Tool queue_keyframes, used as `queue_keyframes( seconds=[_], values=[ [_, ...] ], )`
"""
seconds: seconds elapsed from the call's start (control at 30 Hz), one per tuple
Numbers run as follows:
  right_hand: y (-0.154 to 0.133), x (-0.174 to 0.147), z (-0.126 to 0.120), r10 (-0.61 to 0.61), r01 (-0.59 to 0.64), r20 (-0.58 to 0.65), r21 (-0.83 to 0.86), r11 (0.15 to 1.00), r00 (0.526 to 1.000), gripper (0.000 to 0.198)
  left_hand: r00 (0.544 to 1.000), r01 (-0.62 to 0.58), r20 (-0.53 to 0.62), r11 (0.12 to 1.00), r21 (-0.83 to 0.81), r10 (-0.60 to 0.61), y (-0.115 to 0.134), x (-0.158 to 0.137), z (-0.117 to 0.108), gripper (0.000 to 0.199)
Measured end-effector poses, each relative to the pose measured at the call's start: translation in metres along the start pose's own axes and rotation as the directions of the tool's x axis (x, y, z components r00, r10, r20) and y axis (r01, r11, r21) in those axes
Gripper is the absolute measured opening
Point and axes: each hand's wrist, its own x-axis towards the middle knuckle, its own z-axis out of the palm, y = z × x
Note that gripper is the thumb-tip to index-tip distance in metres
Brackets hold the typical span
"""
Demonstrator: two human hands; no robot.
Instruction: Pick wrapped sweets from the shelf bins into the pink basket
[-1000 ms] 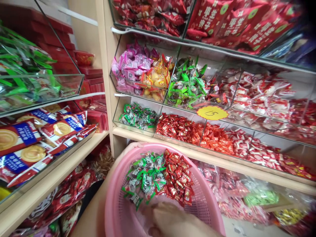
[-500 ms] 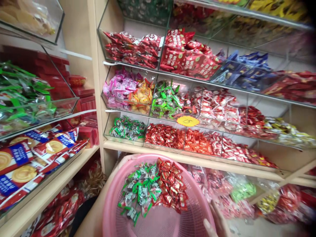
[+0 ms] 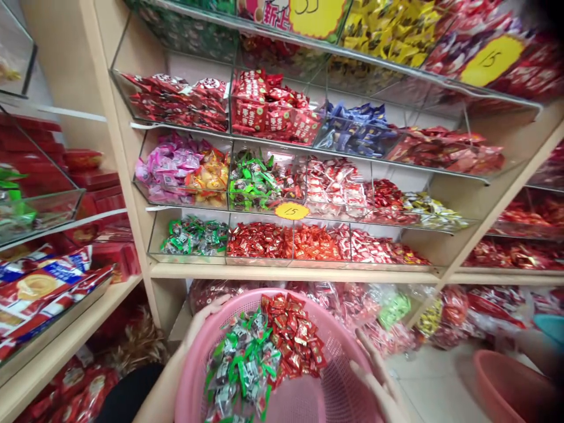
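Both my hands hold a pink plastic basket (image 3: 194, 358) in front of me at the bottom of the view. My left hand (image 3: 210, 311) grips its far left rim, fingers curled over the edge. On the right side my right hand (image 3: 376, 379) clasps the rim, the thumb inside and the fingers outside. Green-and-clear wrapped candies (image 3: 242, 361) lie in the basket's left part. Beside them, toward the far side, is a heap of red wrapped candies (image 3: 294, 338). The bare mesh bottom shows at the near right.
Ahead stands a wooden shelf (image 3: 282, 271) with glass bins of wrapped sweets, including red candies (image 3: 255, 239) and green candies (image 3: 194, 235). Bagged stock (image 3: 392, 308) lies beneath. A side shelf (image 3: 74, 323) runs along the left. Another basin (image 3: 506, 382) is at the lower right.
The view has swung to the right, bringing more shelving and the basin into sight. The basket stays in both my hands, and its candies lie much as before.
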Motion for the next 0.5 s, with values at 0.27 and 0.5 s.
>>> queue_keyframes(
  seconds=[0.27, 0.5],
  values=[
    [-0.018, 0.04, -0.017, -0.016, 0.006, 0.091, 0.104, 0.995, 0.996, 0.061, 0.996, -0.057, -0.077, 0.997, -0.051, 0.053, -0.019, -0.031, 0.004, 0.051],
    [-0.014, 0.092, -0.002, -0.043, -0.005, 0.146, 0.316, 0.949, 0.988, 0.048, 0.949, -0.228, -0.181, 0.958, 0.172, 0.258, -0.028, -0.038, -0.005, 0.039]
  ],
)
